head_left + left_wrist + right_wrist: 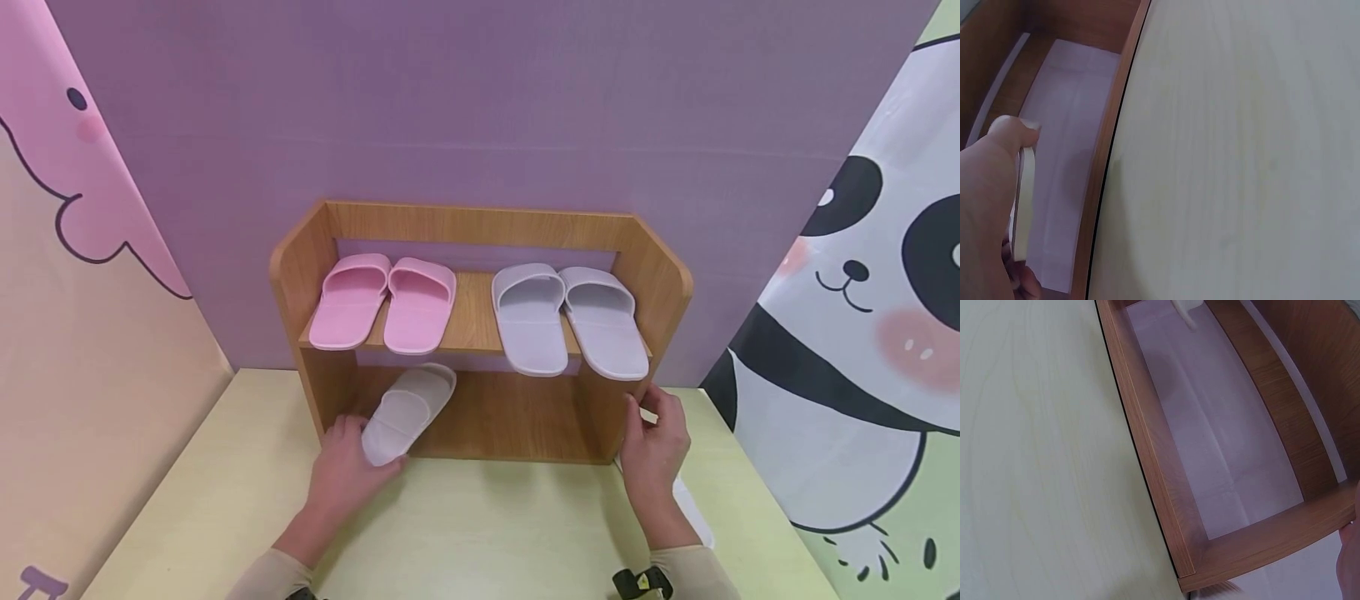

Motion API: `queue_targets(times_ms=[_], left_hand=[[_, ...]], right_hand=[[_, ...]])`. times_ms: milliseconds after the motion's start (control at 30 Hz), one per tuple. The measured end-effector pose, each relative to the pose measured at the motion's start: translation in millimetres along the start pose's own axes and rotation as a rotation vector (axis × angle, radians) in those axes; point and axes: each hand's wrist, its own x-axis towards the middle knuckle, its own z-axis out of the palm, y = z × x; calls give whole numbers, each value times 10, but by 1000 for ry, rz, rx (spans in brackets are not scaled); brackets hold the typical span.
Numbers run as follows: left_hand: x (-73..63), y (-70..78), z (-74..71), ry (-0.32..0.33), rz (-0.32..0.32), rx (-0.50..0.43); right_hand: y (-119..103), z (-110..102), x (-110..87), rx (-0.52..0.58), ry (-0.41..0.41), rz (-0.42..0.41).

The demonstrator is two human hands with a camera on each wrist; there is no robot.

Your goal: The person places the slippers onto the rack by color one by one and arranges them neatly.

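Note:
My left hand [351, 467] holds a white slipper [408, 412] by its lower end, thumb on one side and fingers on the other. The slipper is tilted, in front of the lower shelf [510, 417] of a wooden shoe rack [480, 218]. In the left wrist view the thumb [1015, 132] and the slipper's thin edge [1024, 206] show. My right hand [656, 442] grips the front edge of the rack's right side panel with thumb and fingers; its fingertips are partly hidden. Another white slipper [693, 512] lies on the table, partly covered by that hand.
A pair of pink slippers [418, 308] stands on the upper shelf at left, and a pair of pale grey-lilac slippers [532, 321] at right. Behind the rack rises a purple wall [480, 100]. The pale wooden table [480, 533] spreads out in front; printed panels flank both sides.

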Motion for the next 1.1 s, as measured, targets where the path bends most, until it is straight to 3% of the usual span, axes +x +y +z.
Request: queue_targets(times_ms=[433, 833, 1100], left_hand=[[124, 71, 81, 40, -42, 46], [191, 168, 131, 61, -122, 102], [215, 170, 161, 46, -169, 129]], right_hand=[[-10, -10, -7, 5, 8, -6], [-23, -11, -1, 14, 21, -23], [19, 17, 3, 3, 22, -19]])
